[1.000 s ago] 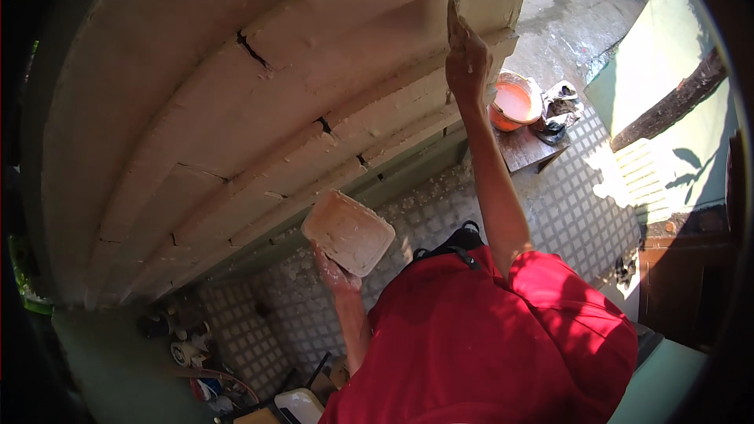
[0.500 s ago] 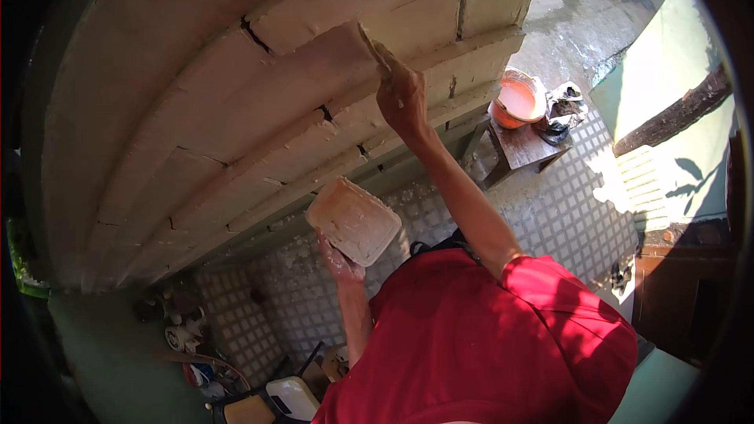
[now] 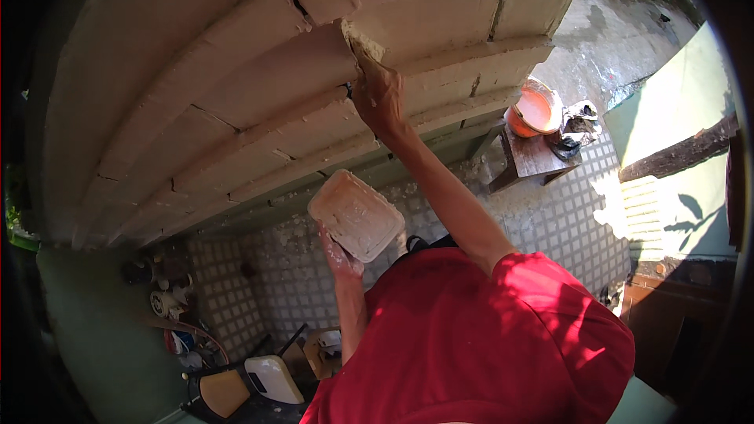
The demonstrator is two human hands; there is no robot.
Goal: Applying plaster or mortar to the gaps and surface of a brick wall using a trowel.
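At the far left, toward 8 o'clock, I see a jumble of small gear (image 3: 166,304) against a green wall (image 3: 94,322); at 7 o'clock are a tan seat (image 3: 224,392) and, just beside it to the right, a white rounded panel (image 3: 276,381); above them, from 9 round past 12 o'clock, curves a pale stepped facing (image 3: 236,78), with dark cracks at 11 and 1 o'clock.

My left hand (image 3: 342,259) is just off the middle toward 7 o'clock, its fingers gripping the lower left side of a shallow rectangular tub (image 3: 367,224); the tub tilts, its inside smeared with pale paste; below it spreads the checkered tile floor (image 3: 290,290).

A putty knife (image 3: 357,41), loaded with pale paste, stands at 12 o'clock against the facing; I cannot tell how firmly its edge touches; my right hand (image 3: 379,98) is just below it, fingers closed around its mostly hidden handle; my red shirt (image 3: 479,338) fills 5 o'clock.

At 2 o'clock an orange bucket (image 3: 518,122) sits on a small wooden desk (image 3: 536,159), a crumpled black-and-white bag (image 3: 577,129) right beside it; at 3 o'clock a dark trunk (image 3: 679,149) leans across a sunlit wall (image 3: 667,98).
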